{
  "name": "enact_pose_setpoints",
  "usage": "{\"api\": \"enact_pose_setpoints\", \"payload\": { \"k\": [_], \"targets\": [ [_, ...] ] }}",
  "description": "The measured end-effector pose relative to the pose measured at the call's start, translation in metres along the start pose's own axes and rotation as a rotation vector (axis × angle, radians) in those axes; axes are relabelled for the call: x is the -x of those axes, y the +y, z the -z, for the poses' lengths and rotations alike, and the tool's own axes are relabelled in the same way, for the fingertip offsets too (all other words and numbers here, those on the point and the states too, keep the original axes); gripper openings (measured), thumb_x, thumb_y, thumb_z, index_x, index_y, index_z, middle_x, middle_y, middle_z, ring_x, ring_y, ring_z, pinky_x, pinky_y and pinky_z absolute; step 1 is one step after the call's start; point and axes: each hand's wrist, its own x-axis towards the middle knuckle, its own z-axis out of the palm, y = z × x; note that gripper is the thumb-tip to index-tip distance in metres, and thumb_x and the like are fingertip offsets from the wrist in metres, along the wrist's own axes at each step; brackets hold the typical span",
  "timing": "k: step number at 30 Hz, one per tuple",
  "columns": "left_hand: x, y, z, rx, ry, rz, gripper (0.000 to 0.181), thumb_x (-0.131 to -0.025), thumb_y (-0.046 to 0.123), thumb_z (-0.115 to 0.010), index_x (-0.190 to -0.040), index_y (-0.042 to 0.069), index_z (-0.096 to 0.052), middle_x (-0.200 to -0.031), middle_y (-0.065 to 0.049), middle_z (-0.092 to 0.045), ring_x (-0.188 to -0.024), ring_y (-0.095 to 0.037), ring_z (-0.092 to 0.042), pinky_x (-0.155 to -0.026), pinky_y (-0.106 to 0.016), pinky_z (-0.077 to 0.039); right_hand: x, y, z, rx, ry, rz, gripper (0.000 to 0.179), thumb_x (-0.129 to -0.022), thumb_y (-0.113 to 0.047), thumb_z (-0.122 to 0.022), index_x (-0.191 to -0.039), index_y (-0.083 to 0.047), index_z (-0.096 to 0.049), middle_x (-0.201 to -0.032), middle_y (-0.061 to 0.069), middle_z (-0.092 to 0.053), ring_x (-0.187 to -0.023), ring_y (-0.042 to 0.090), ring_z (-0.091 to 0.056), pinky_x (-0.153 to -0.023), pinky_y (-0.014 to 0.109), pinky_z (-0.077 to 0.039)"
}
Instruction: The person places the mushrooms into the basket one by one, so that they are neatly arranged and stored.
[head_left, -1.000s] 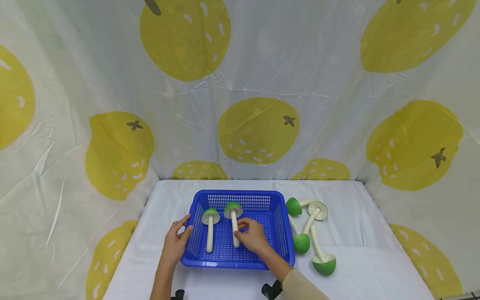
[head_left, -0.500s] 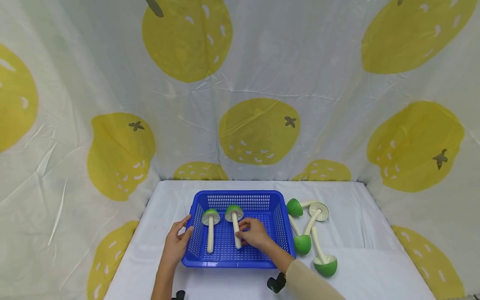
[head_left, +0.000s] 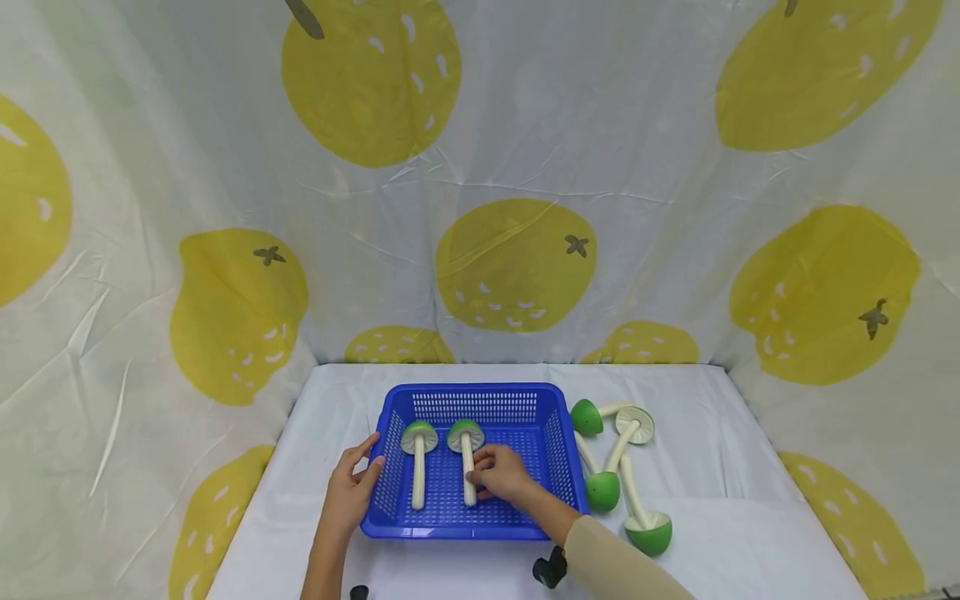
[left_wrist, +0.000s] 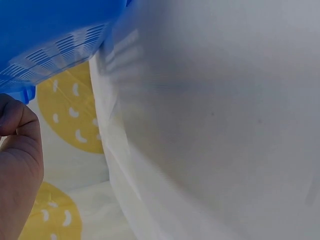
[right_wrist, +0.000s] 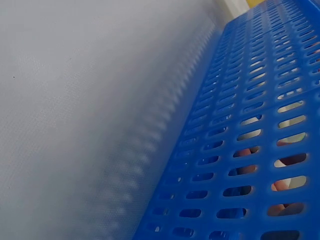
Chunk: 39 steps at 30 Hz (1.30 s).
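Observation:
A blue plastic basket (head_left: pixel 480 531) sits on the white cloth. Inside it, side by side, lie two toy mushrooms with green caps and pale stems: a left mushroom (head_left: pixel 419 467) and a right mushroom (head_left: pixel 467 450). My right hand (head_left: pixel 501 473) reaches over the basket's front right and pinches the right mushroom's stem between thumb and fingers. At the basket's left side my left hand (head_left: pixel 351 483) grips the rim. The left wrist view shows part of that hand (left_wrist: pixel 20 145) beside the basket (left_wrist: pixel 55 30). In the right wrist view the slotted basket wall (right_wrist: pixel 240 125) largely hides my fingers.
Several more green-capped mushrooms lie loose right of the basket, among them a front mushroom (head_left: pixel 649 533) and a back mushroom (head_left: pixel 587 417). A lemon-patterned curtain (head_left: pixel 517 267) encloses the table's back and sides. A small black object (head_left: pixel 551 567) shows beside my right sleeve.
The right mushroom has come down towards the front of the basket in my right hand and now lies level with the left one. My left hand stays at the rim.

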Motion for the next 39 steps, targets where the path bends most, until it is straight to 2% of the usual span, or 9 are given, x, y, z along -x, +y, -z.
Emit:
{"api": "enact_pose_setpoints", "payload": {
  "k": [7, 13, 18, 27, 32, 39],
  "targets": [
    [-0.002, -0.002, 0.004, -0.017, 0.007, -0.012, 0.047, -0.104, 0.020, -0.063, -0.151, 0.019, -0.054, -0.124, -0.014, -0.052, -0.104, -0.038, -0.073, -0.075, -0.033, -0.064, -0.001, -0.002, -0.001, -0.010, -0.021, -0.031, 0.027, -0.087, 0.003, -0.074, -0.112, 0.009, -0.064, -0.091, 0.014, -0.069, -0.077, 0.026, -0.074, -0.069, 0.044, -0.065],
    [-0.001, -0.001, 0.008, 0.001, 0.005, -0.010, 0.048, -0.104, 0.021, -0.063, -0.151, 0.018, -0.054, -0.125, -0.015, -0.051, -0.107, -0.041, -0.073, -0.076, -0.034, -0.064, -0.006, -0.001, -0.003, -0.010, -0.044, -0.067, 0.024, -0.087, 0.001, -0.075, -0.107, 0.007, -0.063, -0.088, 0.013, -0.072, -0.077, 0.023, -0.074, -0.070, 0.042, -0.065],
    [0.000, -0.001, 0.008, -0.031, 0.029, -0.022, 0.047, -0.104, 0.020, -0.063, -0.150, 0.017, -0.054, -0.123, -0.014, -0.053, -0.103, -0.038, -0.074, -0.076, -0.033, -0.064, -0.007, 0.001, -0.005, -0.026, -0.068, -0.081, 0.024, -0.089, 0.000, -0.074, -0.109, 0.007, -0.063, -0.090, 0.015, -0.071, -0.078, 0.023, -0.073, -0.072, 0.042, -0.065],
    [0.003, -0.002, 0.009, -0.013, 0.018, -0.010, 0.047, -0.104, 0.018, -0.063, -0.150, 0.016, -0.055, -0.123, -0.015, -0.052, -0.091, -0.029, -0.075, -0.070, -0.026, -0.062, 0.000, 0.000, -0.007, -0.019, -0.037, -0.081, 0.030, -0.094, -0.007, -0.070, -0.117, 0.009, -0.059, -0.096, 0.020, -0.070, -0.080, 0.030, -0.074, -0.071, 0.043, -0.065],
    [-0.001, -0.004, 0.005, 0.023, 0.011, -0.032, 0.048, -0.103, 0.018, -0.065, -0.149, 0.015, -0.055, -0.122, -0.015, -0.053, -0.096, -0.035, -0.075, -0.074, -0.029, -0.063, 0.005, -0.005, -0.001, -0.014, 0.004, -0.063, 0.034, -0.096, -0.009, -0.068, -0.121, 0.011, -0.057, -0.102, 0.025, -0.069, -0.084, 0.033, -0.072, -0.072, 0.043, -0.065],
    [-0.003, -0.004, 0.004, 0.031, 0.008, -0.030, 0.048, -0.102, 0.016, -0.065, -0.149, 0.015, -0.056, -0.123, -0.015, -0.054, -0.102, -0.040, -0.073, -0.075, -0.033, -0.064, 0.006, -0.007, 0.012, 0.033, 0.021, -0.018, 0.039, -0.096, -0.014, -0.070, -0.124, 0.010, -0.057, -0.105, 0.022, -0.070, -0.085, 0.032, -0.072, -0.072, 0.041, -0.065]
  ]
}}
